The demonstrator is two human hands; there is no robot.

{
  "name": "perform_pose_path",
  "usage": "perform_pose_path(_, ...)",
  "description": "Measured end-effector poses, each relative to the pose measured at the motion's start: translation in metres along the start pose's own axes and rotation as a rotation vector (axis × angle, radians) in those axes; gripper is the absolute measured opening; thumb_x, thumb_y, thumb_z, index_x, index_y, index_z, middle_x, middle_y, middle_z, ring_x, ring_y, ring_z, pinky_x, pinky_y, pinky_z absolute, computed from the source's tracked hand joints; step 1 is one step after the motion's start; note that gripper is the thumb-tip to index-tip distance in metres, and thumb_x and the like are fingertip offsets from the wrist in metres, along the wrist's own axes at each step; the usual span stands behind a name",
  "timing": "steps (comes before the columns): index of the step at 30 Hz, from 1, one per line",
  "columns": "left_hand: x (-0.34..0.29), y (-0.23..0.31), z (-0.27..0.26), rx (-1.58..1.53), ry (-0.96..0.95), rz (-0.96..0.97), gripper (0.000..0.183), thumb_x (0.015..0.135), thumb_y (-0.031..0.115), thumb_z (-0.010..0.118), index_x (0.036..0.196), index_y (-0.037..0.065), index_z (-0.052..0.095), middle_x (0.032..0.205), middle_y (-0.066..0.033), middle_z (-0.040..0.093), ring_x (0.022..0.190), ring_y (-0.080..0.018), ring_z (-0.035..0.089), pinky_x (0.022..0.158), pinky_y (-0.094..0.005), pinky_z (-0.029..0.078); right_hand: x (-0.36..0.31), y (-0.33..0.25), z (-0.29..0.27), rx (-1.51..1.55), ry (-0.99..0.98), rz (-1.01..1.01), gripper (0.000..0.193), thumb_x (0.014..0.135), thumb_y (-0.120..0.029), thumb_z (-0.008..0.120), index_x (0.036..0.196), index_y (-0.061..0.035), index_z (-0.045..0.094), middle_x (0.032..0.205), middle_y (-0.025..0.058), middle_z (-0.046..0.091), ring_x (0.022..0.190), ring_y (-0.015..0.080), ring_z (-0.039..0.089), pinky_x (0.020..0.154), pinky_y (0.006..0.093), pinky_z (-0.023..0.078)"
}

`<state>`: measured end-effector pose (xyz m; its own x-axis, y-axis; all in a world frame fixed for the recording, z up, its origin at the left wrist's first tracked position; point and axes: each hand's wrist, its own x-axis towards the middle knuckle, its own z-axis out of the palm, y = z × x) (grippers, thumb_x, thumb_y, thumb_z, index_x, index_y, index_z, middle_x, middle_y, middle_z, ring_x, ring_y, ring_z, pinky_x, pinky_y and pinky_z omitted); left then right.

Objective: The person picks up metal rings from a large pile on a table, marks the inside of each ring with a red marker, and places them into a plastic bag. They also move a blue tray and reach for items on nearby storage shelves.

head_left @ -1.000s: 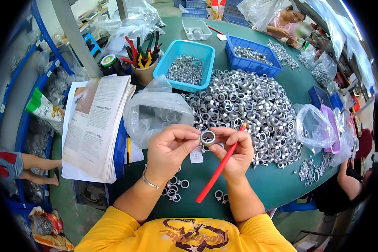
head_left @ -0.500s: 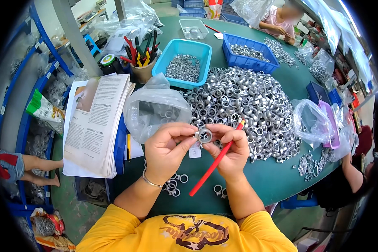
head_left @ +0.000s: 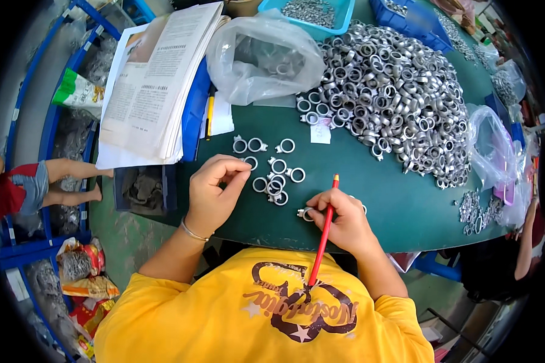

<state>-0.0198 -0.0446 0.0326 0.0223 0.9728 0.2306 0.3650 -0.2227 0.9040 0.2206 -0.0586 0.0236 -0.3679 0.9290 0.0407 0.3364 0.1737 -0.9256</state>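
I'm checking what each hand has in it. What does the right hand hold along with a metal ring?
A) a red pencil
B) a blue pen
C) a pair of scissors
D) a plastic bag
A: the right hand grips a red pencil slanting toward the yellow shirt, with a metal ring at its fingers.

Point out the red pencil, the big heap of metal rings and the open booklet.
Red pencil (head_left: pixel 323 238), head view, middle of its shaft.
Heap of metal rings (head_left: pixel 399 97), head view, centre of the pile.
Open booklet (head_left: pixel 154 78), head view, its printed page.

Green table (head_left: pixel 369 199) bears metal rings (head_left: pixel 399 91), papers (head_left: pixel 157 78), seemingly plastic bags (head_left: pixel 263 57).
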Motion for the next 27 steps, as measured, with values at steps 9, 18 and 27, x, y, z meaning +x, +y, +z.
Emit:
perform_pose_path(9,0.005,-0.021,-0.004,0.375,0.104,0.019,0.03,0.076,-0.009,0.054,0.104,0.001,0.055,0.1,-0.0082,0.051,0.071,-0.0128,0.05,0.062,-0.0205,0.043,0.02,0.003,0.0,-0.158,0.125,-0.16,0.019,0.066,0.006,0.062,0.07,-0.0044,0.046,0.075,0.0087,0.062,0.069,0.0245,0.056,0.06,0.0311,0.045)
perform_pose_path(18,0.013,-0.028,0.003,0.571,0.032,0.123,0.038,0.074,-0.009,0.052,0.11,0.001,0.052,0.109,-0.0146,0.052,0.091,-0.0277,0.054,0.08,-0.0307,0.044,0.072,-0.007,0.012,-0.23,0.122,-0.29,0.02,0.062,0.01,0.057,0.072,-0.0032,0.045,0.082,0.0109,0.061,0.076,0.0284,0.055,0.064,0.0347,0.045)
perform_pose_path(27,-0.003,-0.022,0.009,0.285,-0.042,0.063,0.022,0.075,-0.009,0.051,0.094,-0.001,0.058,0.1,-0.012,0.056,0.09,-0.0239,0.056,0.073,-0.0264,0.046,0.068,0.011,0.0,-0.046,-0.015,-0.132,0.018,0.068,0.009,0.055,0.077,-0.0024,0.045,0.098,0.0167,0.061,0.08,0.0261,0.06,0.067,0.0311,0.047)
